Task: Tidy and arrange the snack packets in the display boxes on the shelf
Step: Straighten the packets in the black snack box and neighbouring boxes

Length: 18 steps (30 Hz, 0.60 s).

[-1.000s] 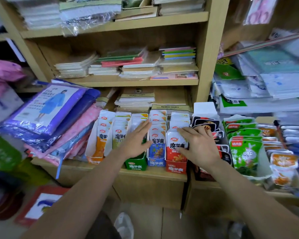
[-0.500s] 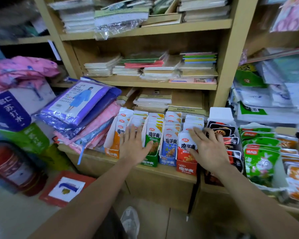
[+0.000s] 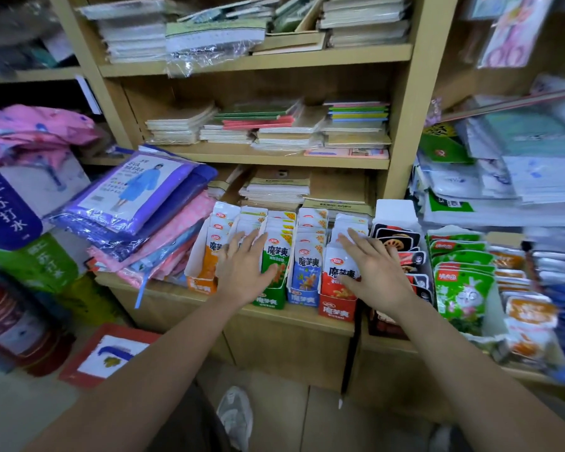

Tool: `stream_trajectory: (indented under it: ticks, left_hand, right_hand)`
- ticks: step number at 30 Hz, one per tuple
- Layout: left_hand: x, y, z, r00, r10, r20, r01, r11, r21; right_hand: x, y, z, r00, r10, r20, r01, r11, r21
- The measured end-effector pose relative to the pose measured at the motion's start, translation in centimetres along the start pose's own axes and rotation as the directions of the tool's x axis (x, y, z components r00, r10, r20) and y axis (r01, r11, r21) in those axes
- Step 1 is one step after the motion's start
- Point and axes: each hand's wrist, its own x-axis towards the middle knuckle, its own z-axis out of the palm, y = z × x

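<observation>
Left hand lay flat on the snack packets at the left part of the row, fingers straight and slightly spread. Its tips were up over the white packet tops between the orange box and the green box, and the thumb stuck out across the front green packet. It pinched nothing, palm just pressed on.

Right hand was in the same pose, flat on the packets of the red box. Fingers were straight and fanned, tips at the pale packet tops toward the back, thumb over the front red packet.

Blue box sat between the green and red ones, between the two hands, its packets upright. All four boxes stood side by side, touching, at the front edge of the wooden shelf, with packets upright in rows and the front ones lowest.

Just right of the right hand was a white box with black packets, then green rabbit packets, then orange packets, which were blurred. Left of the boxes a pile of purple and pink raincoat packs lay on the shelf. Stacks of notebooks sat on the shelves above, and a grey shoe showed on the floor below
</observation>
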Motion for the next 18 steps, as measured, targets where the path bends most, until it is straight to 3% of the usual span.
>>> stream_trajectory:
  ticks: [3,6,8,12,14,18]
  left_hand:
    - [-1.4,3.4,0.0,0.957,0.244,-0.157,-0.263,0.958,-0.113]
    - [-2.5,7.0,0.8,0.848,0.481,-0.222,-0.516,0.845,-0.142]
    - [-3.0,9.0,1.5,0.797,0.568,-0.206,-0.596,0.794,-0.118]
    - [-3.0,10.7,3.5,0.829,0.559,0.032,-0.557,0.829,-0.044]
    - [-2.6,10.9,4.1,0.862,0.5,0.076,-0.5,0.866,-0.022]
    - [-2.2,12.3,3.8,0.907,0.416,0.062,-0.417,0.909,-0.005]
  right_hand:
    - [-1.5,-0.1,-1.8,0.99,-0.046,-0.134,0.071,0.98,0.186]
    - [-4.0,1.3,-3.4,0.947,-0.054,-0.317,0.126,0.969,0.211]
    - [-5.8,3.4,-4.0,0.958,0.006,-0.286,0.064,0.97,0.233]
    - [-8.5,7.1,-4.7,0.994,0.102,-0.05,-0.09,0.974,0.208]
    - [-8.8,8.2,-4.6,0.992,0.124,0.009,-0.123,0.964,0.235]
    - [-8.3,9.1,-3.9,0.987,0.152,-0.05,-0.132,0.951,0.278]
